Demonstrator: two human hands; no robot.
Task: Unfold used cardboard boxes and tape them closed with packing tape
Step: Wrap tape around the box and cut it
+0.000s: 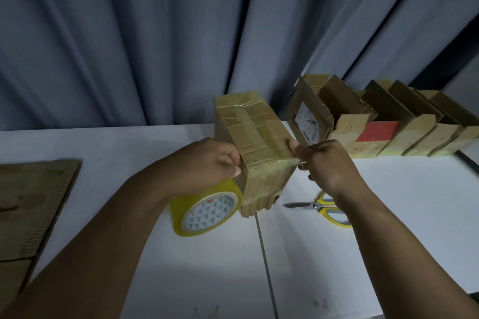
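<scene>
Erected boxes (404, 134) stand far right, flattened cardboard (31, 204) waits left; left hand (207, 163) grips the current box (256, 137), right hand (329, 163) pinches its taped corner.

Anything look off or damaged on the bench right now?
The box held between left hand and right hand is creased and dented at its near end, its tape wrinkled and overlapping. Scissors lie under the right forearm. Nothing spilled.

Both forearms bare, extended forward, converging. Left hand (207, 163) curled, gripping the box (259, 132) at its left edge. Right hand (329, 163) pinched the box's near right corner, thumb uppermost.
</scene>
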